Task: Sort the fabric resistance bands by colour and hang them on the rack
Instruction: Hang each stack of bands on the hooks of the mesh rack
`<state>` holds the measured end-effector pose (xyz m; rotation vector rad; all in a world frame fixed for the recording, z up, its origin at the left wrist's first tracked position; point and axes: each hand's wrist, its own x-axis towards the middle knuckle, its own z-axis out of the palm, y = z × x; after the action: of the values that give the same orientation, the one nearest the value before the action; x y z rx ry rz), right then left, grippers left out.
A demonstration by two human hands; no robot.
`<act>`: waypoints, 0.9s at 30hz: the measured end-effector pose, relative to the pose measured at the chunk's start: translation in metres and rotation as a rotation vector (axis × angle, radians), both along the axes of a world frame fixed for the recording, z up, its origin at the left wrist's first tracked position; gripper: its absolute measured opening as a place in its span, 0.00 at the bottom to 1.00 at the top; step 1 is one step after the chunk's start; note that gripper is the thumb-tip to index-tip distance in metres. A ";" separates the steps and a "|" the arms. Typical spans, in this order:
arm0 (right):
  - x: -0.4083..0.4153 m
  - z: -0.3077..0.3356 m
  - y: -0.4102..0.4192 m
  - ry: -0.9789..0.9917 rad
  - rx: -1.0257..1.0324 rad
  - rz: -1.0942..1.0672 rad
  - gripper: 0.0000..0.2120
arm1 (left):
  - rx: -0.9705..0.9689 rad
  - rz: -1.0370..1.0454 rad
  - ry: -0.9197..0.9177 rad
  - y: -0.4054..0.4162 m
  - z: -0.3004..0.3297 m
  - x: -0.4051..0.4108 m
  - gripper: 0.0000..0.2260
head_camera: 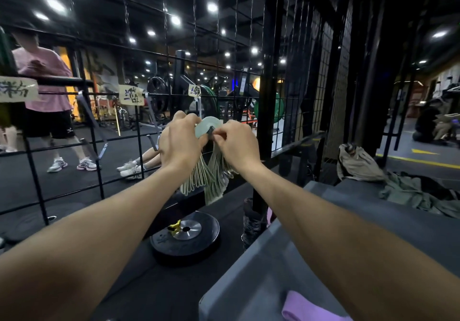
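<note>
A thick bunch of pale green, flat fabric bands [210, 174] hangs in soft loops by the black wire grid rack [139, 131]. Left hand [180, 138] & right hand [237, 141] both pinch the bunch's top, close together.

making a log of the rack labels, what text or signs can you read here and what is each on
Left paper label on the rack bar: handwritten, partly cut off, not readable for sure.
Middle paper label on the rack: handwritten, looks like "蓝", blurred.
Small paper label above the green bands: too small to read.
Weight plate: markings too blurred to read.
</note>
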<state>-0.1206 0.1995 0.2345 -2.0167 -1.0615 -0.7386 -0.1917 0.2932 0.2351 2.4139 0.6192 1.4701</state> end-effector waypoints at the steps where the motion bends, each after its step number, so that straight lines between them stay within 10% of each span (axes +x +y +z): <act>1: -0.001 0.001 0.001 0.012 -0.004 -0.017 0.09 | 0.016 0.002 0.013 0.001 0.000 0.000 0.12; 27: 0.003 0.006 0.014 0.543 0.318 0.139 0.06 | 0.346 -0.149 0.105 0.015 0.002 0.006 0.10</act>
<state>-0.1179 0.2133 0.2403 -1.7062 -0.7025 -0.2384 -0.1855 0.3086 0.2367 2.7409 0.2090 1.4986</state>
